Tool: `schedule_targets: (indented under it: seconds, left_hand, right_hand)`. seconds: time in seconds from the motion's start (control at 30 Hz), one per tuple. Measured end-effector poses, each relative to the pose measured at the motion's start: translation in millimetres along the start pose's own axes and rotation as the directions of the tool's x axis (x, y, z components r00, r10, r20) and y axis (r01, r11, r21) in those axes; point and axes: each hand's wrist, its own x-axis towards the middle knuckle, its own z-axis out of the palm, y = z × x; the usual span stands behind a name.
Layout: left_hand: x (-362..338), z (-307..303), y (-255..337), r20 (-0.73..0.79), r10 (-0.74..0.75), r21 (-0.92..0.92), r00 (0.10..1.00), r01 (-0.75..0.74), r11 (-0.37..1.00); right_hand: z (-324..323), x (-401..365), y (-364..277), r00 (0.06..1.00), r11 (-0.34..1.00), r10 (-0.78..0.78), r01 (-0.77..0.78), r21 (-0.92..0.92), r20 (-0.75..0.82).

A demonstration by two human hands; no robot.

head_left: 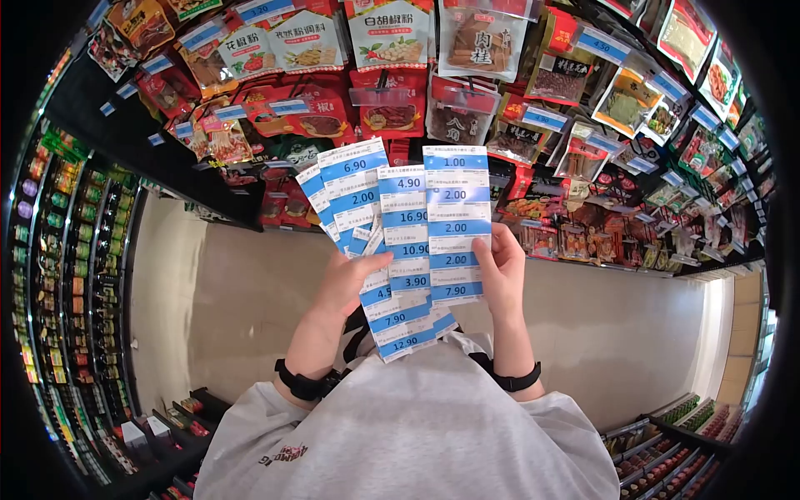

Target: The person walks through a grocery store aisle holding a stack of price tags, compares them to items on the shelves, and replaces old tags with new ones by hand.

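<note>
My left hand (350,282) grips a fanned bunch of blue-and-white price label strips (363,197), its thumb pressed on their front. Between finger and thumb, my right hand (500,265) pinches the edge of the rightmost price label strip (454,212), printed with 1.00, 2.00 and 7.90. That strip partly overlaps the one beside it, which reads 4.90, 16.90, 10.90 and 3.90. Lower ends of the strips hang in front of my grey shirt (450,417). The fingers behind the strips are hidden.
Ahead, a rack holds hanging spice packets (390,37) with blue price tags (546,117) on its hooks. Shelves of jars (79,292) stand on the left. More stocked shelves (675,450) are at the lower right. Pale floor (250,292) lies between.
</note>
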Motion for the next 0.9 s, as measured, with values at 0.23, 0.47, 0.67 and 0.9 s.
schedule_targets:
  seconds: [0.23, 0.47, 0.67, 0.9]
  left_hand:
    - [6, 11, -2, 0.021, 0.016, -0.008, 1.0, -0.016, 1.0]
    - [10, 17, -4, 0.04, 0.022, 0.001, 0.999, -0.022, 1.0]
    - [12, 18, -7, 0.049, 0.016, 0.019, 0.999, -0.017, 1.0]
    - [12, 15, -12, 0.032, 0.044, 0.017, 0.999, -0.044, 0.999]
  right_hand:
    - [-14, 4, -7, 1.0, 0.999, -0.018, 0.018, 0.03, -0.013]
    - [-23, 1, -8, 0.999, 0.999, -0.015, 0.016, 0.034, -0.038]
    - [-28, -2, -6, 0.998, 0.999, -0.028, 0.03, 0.033, -0.048]
    - [-27, 0, -5, 0.999, 0.999, -0.02, 0.022, 0.035, -0.035]
